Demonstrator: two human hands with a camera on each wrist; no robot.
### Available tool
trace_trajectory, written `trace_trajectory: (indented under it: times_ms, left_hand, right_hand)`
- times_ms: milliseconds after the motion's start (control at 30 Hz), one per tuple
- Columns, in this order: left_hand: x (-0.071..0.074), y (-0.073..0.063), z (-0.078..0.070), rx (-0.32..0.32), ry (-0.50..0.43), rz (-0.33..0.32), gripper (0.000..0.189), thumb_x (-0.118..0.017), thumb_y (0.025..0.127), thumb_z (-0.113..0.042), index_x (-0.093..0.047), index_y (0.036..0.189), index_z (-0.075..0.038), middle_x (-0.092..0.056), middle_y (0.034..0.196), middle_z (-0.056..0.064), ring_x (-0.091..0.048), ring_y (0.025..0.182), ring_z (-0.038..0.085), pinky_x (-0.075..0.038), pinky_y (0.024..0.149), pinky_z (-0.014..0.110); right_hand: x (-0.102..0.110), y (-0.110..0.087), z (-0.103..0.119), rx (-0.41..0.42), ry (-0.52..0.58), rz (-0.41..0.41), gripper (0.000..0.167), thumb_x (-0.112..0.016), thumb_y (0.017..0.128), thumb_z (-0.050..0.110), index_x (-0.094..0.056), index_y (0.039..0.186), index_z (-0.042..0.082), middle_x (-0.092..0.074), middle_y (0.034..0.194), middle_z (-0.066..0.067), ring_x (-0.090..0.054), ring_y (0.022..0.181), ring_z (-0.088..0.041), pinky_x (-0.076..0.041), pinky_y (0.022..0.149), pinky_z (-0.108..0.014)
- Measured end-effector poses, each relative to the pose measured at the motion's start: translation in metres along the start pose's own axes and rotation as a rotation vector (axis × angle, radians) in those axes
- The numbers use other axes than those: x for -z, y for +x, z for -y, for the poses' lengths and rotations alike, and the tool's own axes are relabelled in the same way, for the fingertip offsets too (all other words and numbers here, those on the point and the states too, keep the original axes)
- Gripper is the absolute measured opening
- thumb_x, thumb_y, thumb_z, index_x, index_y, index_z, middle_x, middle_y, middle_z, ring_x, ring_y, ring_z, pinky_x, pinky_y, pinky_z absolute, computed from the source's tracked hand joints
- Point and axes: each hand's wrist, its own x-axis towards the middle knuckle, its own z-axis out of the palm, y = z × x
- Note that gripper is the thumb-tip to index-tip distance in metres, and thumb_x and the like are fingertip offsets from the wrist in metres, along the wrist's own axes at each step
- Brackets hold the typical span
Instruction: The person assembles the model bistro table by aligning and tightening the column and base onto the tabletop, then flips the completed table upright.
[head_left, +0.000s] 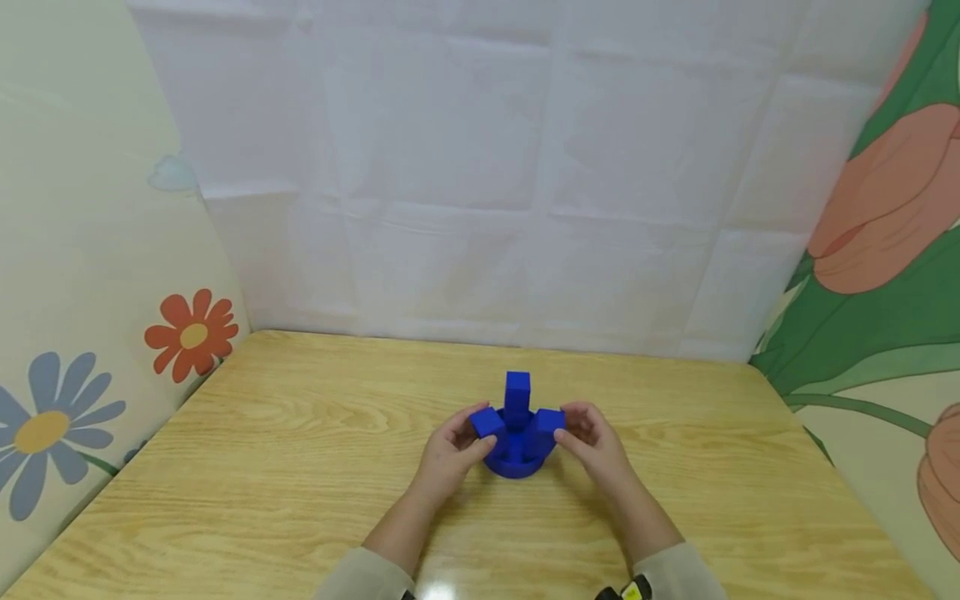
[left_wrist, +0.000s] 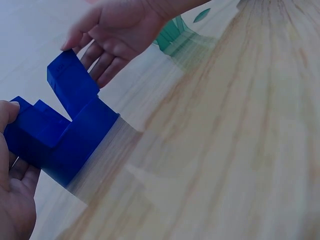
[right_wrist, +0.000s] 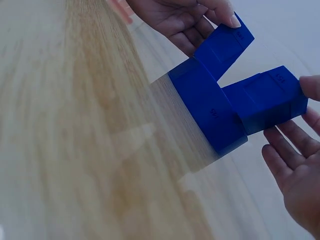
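A round blue base (head_left: 515,469) stands on the table, with three blue rectangular blocks rising from it. My left hand (head_left: 446,457) pinches the top of the left block (head_left: 488,423) between thumb and fingers. On the other side, my right hand (head_left: 602,448) holds the right block (head_left: 551,422) the same way. Both of these blocks lean outward from the base. The rear block (head_left: 517,400) stands upright, with no hand on it. Small dark marks show on the held blocks and on the base wall (right_wrist: 207,107) in the right wrist view.
The light wood-grain table (head_left: 322,433) stretches out around the blue pieces. A creased white cloth (head_left: 480,167) hangs behind its far edge. Flower-patterned cloths stand at the left (head_left: 75,250) and right (head_left: 885,317).
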Motion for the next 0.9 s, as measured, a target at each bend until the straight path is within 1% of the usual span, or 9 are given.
trace_trajectory:
  times_ms: [167,233,400,500,600,733,800,900]
  left_hand:
    - [0.000,0.000,0.001,0.001,-0.008,-0.001,0.049,-0.066,0.087,0.004,-0.055,0.135,0.002,-0.062,0.129,0.022,-0.059,0.118,0.020,-0.046,0.099,0.021]
    - [0.000,0.001,0.001,0.001,-0.011,-0.001,0.050,-0.066,0.087,0.004,-0.054,0.135,0.003,-0.062,0.130,0.022,-0.059,0.117,0.019,-0.046,0.098,0.020]
    - [0.000,0.001,0.001,0.002,-0.006,-0.005,0.050,-0.067,0.087,0.003,-0.055,0.135,0.002,-0.062,0.129,0.022,-0.059,0.117,0.017,-0.046,0.098,0.020]
    - [0.000,0.001,0.001,0.000,0.001,-0.010,0.049,-0.067,0.087,0.003,-0.055,0.135,0.001,-0.063,0.128,0.021,-0.060,0.115,0.017,-0.046,0.098,0.020]
    - [-0.001,0.000,0.000,-0.002,0.003,-0.016,0.049,-0.068,0.087,0.002,-0.056,0.135,0.001,-0.063,0.128,0.021,-0.060,0.117,0.020,-0.047,0.098,0.021]
    - [-0.001,-0.001,-0.001,-0.011,0.016,-0.021,0.048,-0.067,0.088,0.000,-0.055,0.135,0.002,-0.062,0.129,0.022,-0.060,0.118,0.023,-0.048,0.097,0.021]
    - [-0.001,-0.001,-0.001,-0.015,0.018,-0.022,0.049,-0.067,0.088,0.000,-0.055,0.135,0.004,-0.062,0.129,0.024,-0.061,0.117,0.021,-0.048,0.096,0.019]
    - [-0.001,0.000,-0.001,-0.011,0.011,-0.024,0.049,-0.067,0.087,0.002,-0.054,0.135,0.005,-0.062,0.128,0.024,-0.061,0.112,0.013,-0.047,0.094,0.017]
  right_hand:
    - [0.002,-0.001,-0.003,0.008,-0.020,0.025,0.039,-0.067,0.087,-0.004,-0.054,0.125,-0.007,-0.065,0.106,-0.016,-0.060,0.091,-0.004,-0.050,0.086,-0.017]
    - [0.003,-0.001,-0.004,0.004,-0.043,0.038,0.040,-0.068,0.088,-0.002,-0.055,0.125,-0.006,-0.065,0.107,-0.017,-0.060,0.092,-0.005,-0.050,0.087,-0.018]
    - [0.002,-0.002,-0.004,-0.006,-0.080,0.034,0.039,-0.070,0.087,0.002,-0.059,0.125,-0.003,-0.066,0.108,-0.018,-0.061,0.093,-0.006,-0.051,0.086,-0.019]
    - [0.000,-0.003,-0.003,-0.018,-0.069,0.020,0.039,-0.070,0.087,0.002,-0.060,0.125,-0.003,-0.067,0.108,-0.018,-0.061,0.093,-0.006,-0.052,0.085,-0.019]
    - [-0.003,-0.005,-0.003,-0.023,-0.053,0.002,0.039,-0.069,0.088,0.001,-0.060,0.126,-0.002,-0.067,0.108,-0.019,-0.061,0.093,-0.006,-0.052,0.084,-0.019]
    - [-0.009,-0.007,-0.003,-0.023,-0.045,-0.042,0.039,-0.069,0.088,0.003,-0.060,0.126,-0.001,-0.067,0.108,-0.019,-0.060,0.092,-0.003,-0.052,0.082,-0.019]
    - [-0.012,-0.009,-0.002,-0.018,-0.055,-0.065,0.039,-0.070,0.089,0.005,-0.060,0.126,-0.001,-0.067,0.109,-0.018,-0.060,0.092,-0.001,-0.052,0.082,-0.019]
    - [-0.016,-0.011,-0.001,-0.019,-0.068,-0.098,0.040,-0.071,0.089,0.008,-0.060,0.127,0.000,-0.067,0.111,-0.018,-0.059,0.093,-0.002,-0.052,0.080,-0.019]
